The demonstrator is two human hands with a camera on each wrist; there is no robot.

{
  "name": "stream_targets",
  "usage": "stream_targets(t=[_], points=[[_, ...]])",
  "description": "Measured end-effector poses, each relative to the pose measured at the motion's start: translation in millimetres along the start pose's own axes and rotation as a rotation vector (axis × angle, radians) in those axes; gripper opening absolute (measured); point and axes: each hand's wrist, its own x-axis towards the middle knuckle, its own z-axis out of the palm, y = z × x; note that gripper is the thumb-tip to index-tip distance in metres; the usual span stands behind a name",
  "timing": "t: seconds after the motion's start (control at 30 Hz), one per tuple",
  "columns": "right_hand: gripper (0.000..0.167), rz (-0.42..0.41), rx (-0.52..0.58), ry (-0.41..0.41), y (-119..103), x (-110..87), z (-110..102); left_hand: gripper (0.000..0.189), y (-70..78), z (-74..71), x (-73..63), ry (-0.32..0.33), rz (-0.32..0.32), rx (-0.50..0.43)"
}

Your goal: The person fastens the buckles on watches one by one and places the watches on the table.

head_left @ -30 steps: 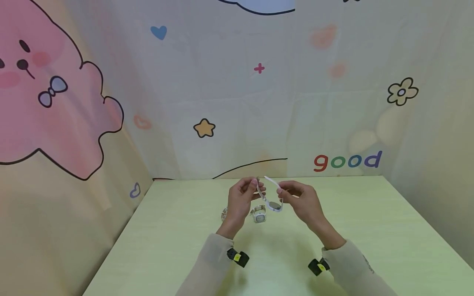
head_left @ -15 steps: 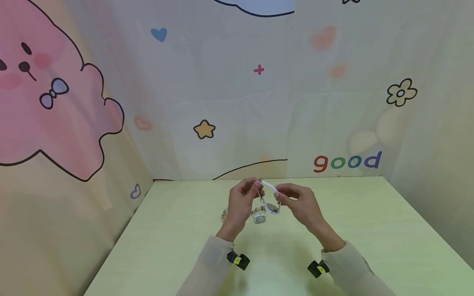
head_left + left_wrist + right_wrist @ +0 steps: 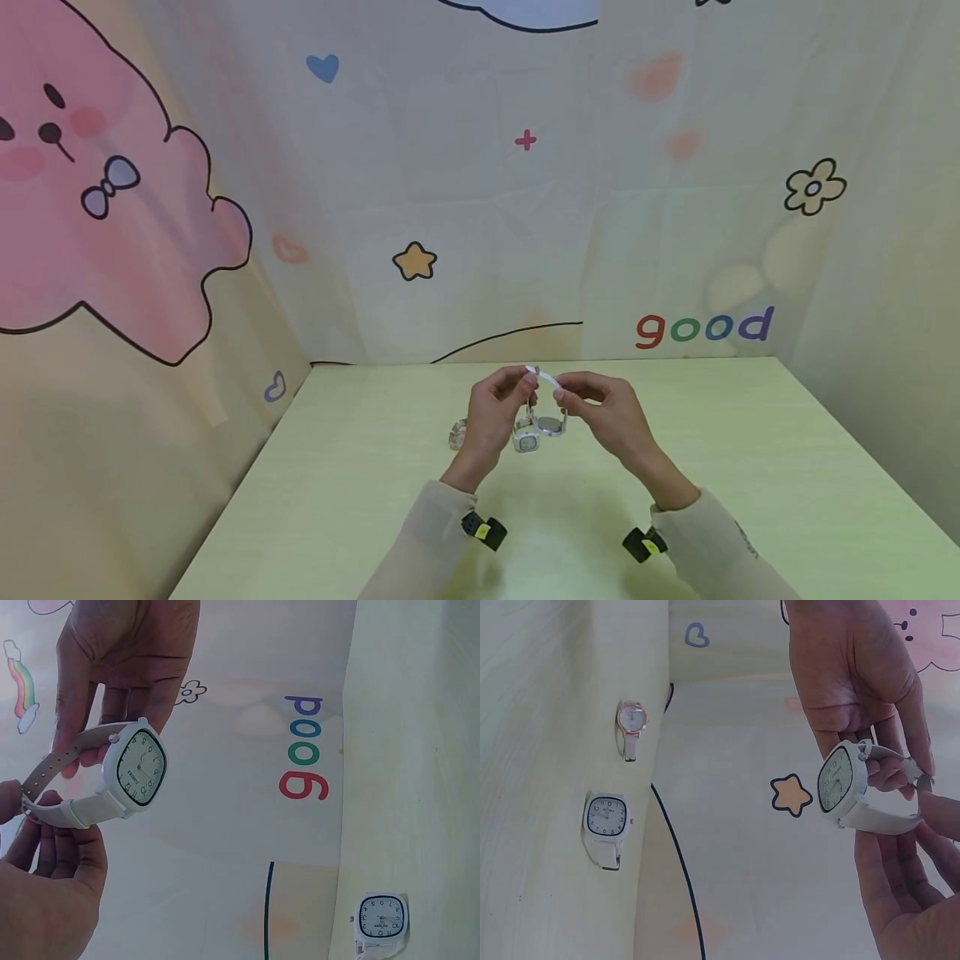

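A white wristwatch (image 3: 551,427) with a squarish dial hangs between both hands above the table, its strap bent into a loop. My left hand (image 3: 492,412) pinches the strap ends near the buckle (image 3: 28,808), where the holed strap end meets the buckle end. The thumb partly hides whether the strap is threaded through. My right hand (image 3: 611,410) pinches the strap on the other side of the loop. On the table below lie a second white square watch (image 3: 607,817) and a smaller round watch with a pinkish rim (image 3: 633,718).
The pale green table (image 3: 345,500) reaches back to a hanging cloth (image 3: 480,192) with cartoon prints. Black wrist cameras (image 3: 483,531) sit at the sleeve cuffs. Both resting watches lie near the table's middle, behind and left of the held watch.
The loose strap end has come over to the left fingers, so the strap now forms a loop. My left hand has shifted slightly right; the right hand has moved slightly left.
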Motion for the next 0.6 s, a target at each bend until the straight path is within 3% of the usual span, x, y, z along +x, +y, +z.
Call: stream_targets(t=[0.6], points=[[0.028, 0.021, -0.014, -0.037, 2.7, -3.7, -0.9, 0.025, -0.1, 2.1, -2.3, -0.034, -0.021, 0.034]])
